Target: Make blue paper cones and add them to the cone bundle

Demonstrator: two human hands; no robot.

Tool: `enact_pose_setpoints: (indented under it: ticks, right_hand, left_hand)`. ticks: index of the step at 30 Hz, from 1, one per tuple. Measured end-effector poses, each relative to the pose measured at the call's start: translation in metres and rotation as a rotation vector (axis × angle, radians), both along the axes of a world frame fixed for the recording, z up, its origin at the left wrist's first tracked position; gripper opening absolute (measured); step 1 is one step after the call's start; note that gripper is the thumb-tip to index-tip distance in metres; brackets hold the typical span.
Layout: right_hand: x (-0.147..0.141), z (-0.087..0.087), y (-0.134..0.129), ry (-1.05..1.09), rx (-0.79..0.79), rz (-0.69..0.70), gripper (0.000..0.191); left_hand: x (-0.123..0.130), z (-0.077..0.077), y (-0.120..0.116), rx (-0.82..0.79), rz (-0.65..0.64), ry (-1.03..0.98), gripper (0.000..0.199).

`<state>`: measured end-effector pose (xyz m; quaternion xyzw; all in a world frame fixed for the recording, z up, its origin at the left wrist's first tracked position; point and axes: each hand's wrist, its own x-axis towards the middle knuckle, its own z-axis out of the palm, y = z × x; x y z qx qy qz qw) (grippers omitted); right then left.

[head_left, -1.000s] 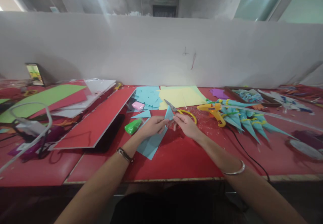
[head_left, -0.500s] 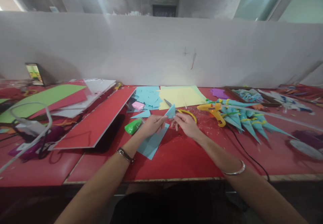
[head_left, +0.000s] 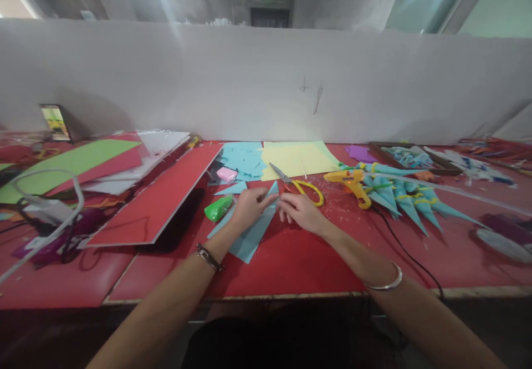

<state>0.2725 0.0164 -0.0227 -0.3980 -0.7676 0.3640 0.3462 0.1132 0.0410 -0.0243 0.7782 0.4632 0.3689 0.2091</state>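
A folded piece of light blue paper (head_left: pixel 273 189) points upward between my hands. My left hand (head_left: pixel 250 207) pinches it with thumb and fingers. My right hand (head_left: pixel 302 211) has its thumb and fingertips closed at the paper's right lower edge; the exact grip is partly hidden. Below them on the red tabletop lies a flat blue paper sheet (head_left: pixel 248 245), partly covered by my left hand and wrist. Just beyond my right hand rest scissors with yellow handles (head_left: pixel 320 194). A green clay packet (head_left: pixel 218 209) sits left of my left hand.
A yellow glue gun (head_left: pixel 352 184) and blue paper cones (head_left: pixel 394 194) lie at right. Behind are a yellow sheet (head_left: pixel 305 154) and blue pieces (head_left: pixel 245 155). A tilted red board (head_left: pixel 166 197) stands at left. A white partition (head_left: pixel 266 81) closes off the back.
The folded paper has shifted left and lower, with its edge hanging beside my left wrist. My right hand has moved slightly left and down, showing more of the scissors.
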Motion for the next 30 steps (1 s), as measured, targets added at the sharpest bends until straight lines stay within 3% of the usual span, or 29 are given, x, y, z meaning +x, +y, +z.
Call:
enact_pose_setpoints:
  ticks: [4, 8, 12, 15, 18, 23, 30]
  right_hand:
    - [0.001, -0.002, 0.001, -0.060, 0.037, -0.026, 0.027]
    - [-0.001, -0.002, -0.002, -0.224, 0.285, -0.050, 0.020]
    - [-0.010, -0.002, -0.013, -0.417, 0.479, 0.151, 0.039]
    - [-0.018, -0.004, -0.022, -0.567, 0.478, 0.273, 0.059]
    - [-0.020, -0.005, -0.028, -0.668, 0.435, 0.315, 0.061]
    - [-0.020, -0.001, -0.036, -0.711, 0.442, 0.287, 0.063]
    - [-0.035, 0.000, -0.042, -0.731, 0.483, 0.168, 0.069]
  left_hand:
    - [0.002, 0.001, -0.003, -0.003, -0.014, -0.063, 0.042]
    - [0.002, 0.003, -0.002, 0.011, 0.046, -0.135, 0.038]
    - [-0.002, 0.004, 0.002, -0.009, 0.185, -0.250, 0.036]
    - [-0.005, 0.002, 0.007, -0.015, 0.230, -0.312, 0.035]
    - [-0.008, 0.003, 0.009, -0.021, 0.244, -0.411, 0.033]
    - [-0.009, 0.009, 0.006, -0.034, 0.235, -0.634, 0.031]
    - [-0.011, 0.017, 0.005, -0.014, 0.220, -0.551, 0.031]
